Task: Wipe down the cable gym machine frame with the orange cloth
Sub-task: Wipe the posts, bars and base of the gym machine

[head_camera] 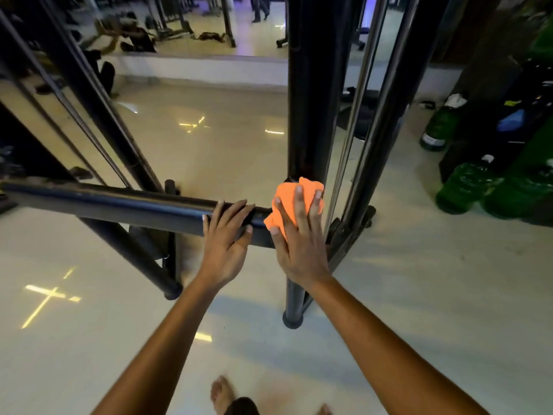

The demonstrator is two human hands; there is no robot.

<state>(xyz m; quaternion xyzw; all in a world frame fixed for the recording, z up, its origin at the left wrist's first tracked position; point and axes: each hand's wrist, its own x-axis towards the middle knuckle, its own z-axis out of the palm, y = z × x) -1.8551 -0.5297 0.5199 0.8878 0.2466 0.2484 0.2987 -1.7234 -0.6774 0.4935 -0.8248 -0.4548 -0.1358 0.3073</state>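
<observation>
Your bare feet [223, 393] sit at the bottom edge on the pale glossy floor [419, 295], forearms reaching up to the black cable machine frame [311, 100]. Your left hand [227, 238] rests on the horizontal crossbar [119, 205], fingers [232, 209] draped loosely over its top, thumb on the near side; it steadies you more than it clamps, nothing else held. Your right hand [299, 238] lies flat with fingers straight and spread, pressing the bunched orange cloth [287, 199] onto the joint where the crossbar meets the upright post [308, 130]. Cloth sits right at that corner, partly under your palm, its top edge touching the post. Progress, as a judgement: you're mid-wipe, low on the frame. No visible sheen or dust line tells cleaned from uncleaned metal, so how much is done can't be read. Likely left: crossbar length to your left, the slanted struts [98, 94], the chrome guide rods [359, 109] and the post above the cloth. Off to the right stand green water jugs [460, 187], well apart from the work.
</observation>
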